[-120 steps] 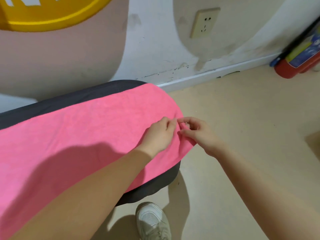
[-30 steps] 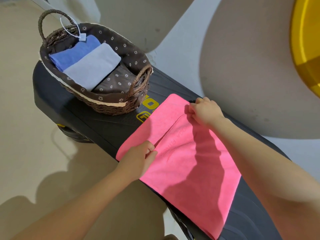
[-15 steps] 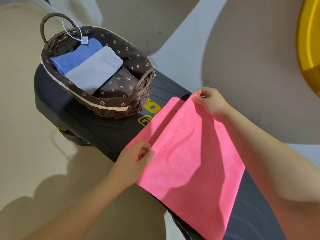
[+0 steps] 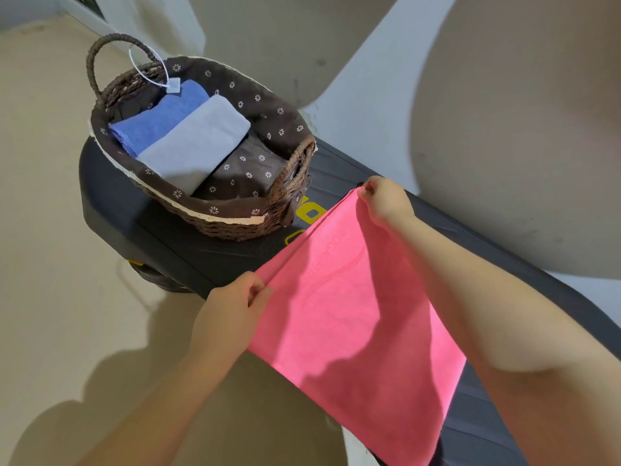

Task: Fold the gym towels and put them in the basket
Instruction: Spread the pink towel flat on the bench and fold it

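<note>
Three towels: one pink towel (image 4: pixel 363 331), one blue towel (image 4: pixel 161 121), one grey towel (image 4: pixel 198 142). One basket (image 4: pixel 235 223), one bench (image 4: pixel 151 237). Two hands; perhaps more towels lie hidden underneath.

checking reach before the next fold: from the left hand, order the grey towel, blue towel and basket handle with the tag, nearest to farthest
From the left hand, in the head view:
1. Grey towel, in the basket's middle, nearest.
2. Blue towel, just beyond the grey one, on its far-left side.
3. Basket handle with the tag, at the far end.
</note>
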Demonstrator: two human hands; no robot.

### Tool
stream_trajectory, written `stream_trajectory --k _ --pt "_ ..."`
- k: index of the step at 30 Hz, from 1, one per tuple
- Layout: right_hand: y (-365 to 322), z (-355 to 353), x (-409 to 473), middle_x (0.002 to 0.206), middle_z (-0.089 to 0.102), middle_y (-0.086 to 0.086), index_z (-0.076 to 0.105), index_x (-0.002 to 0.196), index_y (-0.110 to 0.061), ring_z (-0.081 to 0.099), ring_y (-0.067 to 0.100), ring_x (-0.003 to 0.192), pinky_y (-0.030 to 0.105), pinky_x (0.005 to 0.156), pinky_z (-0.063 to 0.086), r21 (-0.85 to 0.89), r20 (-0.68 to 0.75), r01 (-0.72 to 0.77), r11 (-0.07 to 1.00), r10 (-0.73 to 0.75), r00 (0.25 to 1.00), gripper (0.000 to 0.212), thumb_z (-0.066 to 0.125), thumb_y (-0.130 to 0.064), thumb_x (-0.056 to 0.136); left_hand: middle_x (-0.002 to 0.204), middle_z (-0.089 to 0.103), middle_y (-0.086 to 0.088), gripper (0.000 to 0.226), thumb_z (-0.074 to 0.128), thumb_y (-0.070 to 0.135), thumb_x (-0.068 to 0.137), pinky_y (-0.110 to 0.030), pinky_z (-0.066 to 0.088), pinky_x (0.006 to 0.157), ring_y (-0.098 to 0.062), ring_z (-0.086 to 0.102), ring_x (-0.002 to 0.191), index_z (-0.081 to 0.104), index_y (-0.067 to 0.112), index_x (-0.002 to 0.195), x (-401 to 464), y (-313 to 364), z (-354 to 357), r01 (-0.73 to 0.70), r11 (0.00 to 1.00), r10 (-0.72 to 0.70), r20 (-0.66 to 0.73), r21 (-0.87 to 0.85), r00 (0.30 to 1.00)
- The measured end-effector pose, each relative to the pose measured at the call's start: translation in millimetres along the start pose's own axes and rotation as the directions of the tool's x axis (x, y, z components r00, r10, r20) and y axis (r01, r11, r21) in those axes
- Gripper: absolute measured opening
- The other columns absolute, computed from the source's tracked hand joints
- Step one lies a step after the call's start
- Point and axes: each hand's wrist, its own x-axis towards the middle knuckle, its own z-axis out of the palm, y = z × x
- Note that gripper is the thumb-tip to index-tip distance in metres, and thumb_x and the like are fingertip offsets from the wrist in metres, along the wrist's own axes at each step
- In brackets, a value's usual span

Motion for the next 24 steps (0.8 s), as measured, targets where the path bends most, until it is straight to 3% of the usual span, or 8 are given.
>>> stream_trajectory --k 4,7,10,13,19,24 --pt "-3.6 7.1 3.4 0.117 0.060 0.016 0.058 0.109 -0.010 0.054 0.034 0.108 0.032 0.075 0.036 -0.039 -0.052 -0.063 0.997 0.060 0.997 0.027 0.038 -0.022 0.096 0.054 0.048 0.002 0.025 0.058 0.032 0.088 -0.026 0.032 0.050 -0.011 0.043 0.052 0.050 0.023 0.066 10.9 0.4 -6.2 -0.028 1.000 0.028 -0.017 0.013 0.999" --pt "-6.9 11.2 3.3 0.119 0.059 0.015 0.057 0.112 -0.010 0.054 0.034 0.110 0.033 0.076 0.037 -0.082 -0.096 -0.131 0.988 0.123 0.988 0.028 0.038 -0.022 0.096 0.056 0.050 0.002 0.020 0.057 0.030 0.089 -0.032 0.036 0.054 -0.017 0.047 0.056 0.057 0.014 0.076 19.5 -1.9 -8.9 -0.067 0.997 0.069 -0.059 0.034 0.996" --pt "-9.7 13.0 -4.8 0.125 0.054 0.017 0.050 0.117 -0.006 0.047 0.035 0.118 0.040 0.089 0.039 -0.079 -0.137 -0.122 0.989 0.111 0.984 0.032 0.043 -0.028 0.095 0.073 0.057 -0.009 0.023 0.056 0.027 0.090 -0.041 0.045 0.064 -0.031 0.055 0.072 0.059 0.005 0.082 29.8 -6.7 -6.3 -0.186 0.957 0.206 -0.071 0.223 0.976" --pt "-3.6 2.8 -34.6 0.131 0.046 0.015 0.044 0.127 -0.007 0.039 0.034 0.123 0.041 0.097 0.034 -0.019 -0.211 -0.074 0.997 0.068 0.975 0.039 0.045 -0.030 0.095 0.087 0.055 -0.020 0.027 0.058 0.025 0.088 -0.043 0.042 0.065 -0.038 0.052 0.083 0.061 -0.001 0.081 33.2 -7.2 -3.6 -0.225 0.901 0.272 -0.078 0.371 0.959" --pt "41.2 -17.1 -138.9 0.122 0.047 0.020 0.052 0.114 -0.001 0.044 0.037 0.113 0.042 0.090 0.037 -0.060 -0.239 -0.076 0.995 0.059 0.969 0.027 0.044 -0.018 0.094 0.108 0.049 -0.018 0.036 0.050 0.034 0.092 -0.044 0.043 0.080 -0.036 0.050 0.099 0.063 0.000 0.093 28.3 -0.5 -18.3 -0.181 0.895 0.167 0.070 0.408 0.983" --pt "50.1 -16.2 -222.9 0.116 0.046 0.020 0.049 0.107 0.002 0.051 0.039 0.099 0.041 0.076 0.040 -0.011 -0.141 -0.308 0.951 0.303 0.942 0.024 0.041 -0.018 0.096 0.117 0.045 -0.020 0.028 0.054 0.027 0.091 -0.043 0.041 0.092 -0.039 0.050 0.103 0.065 0.003 0.100 31.9 -4.2 -35.4 -0.164 0.922 0.084 0.230 0.352 0.970"
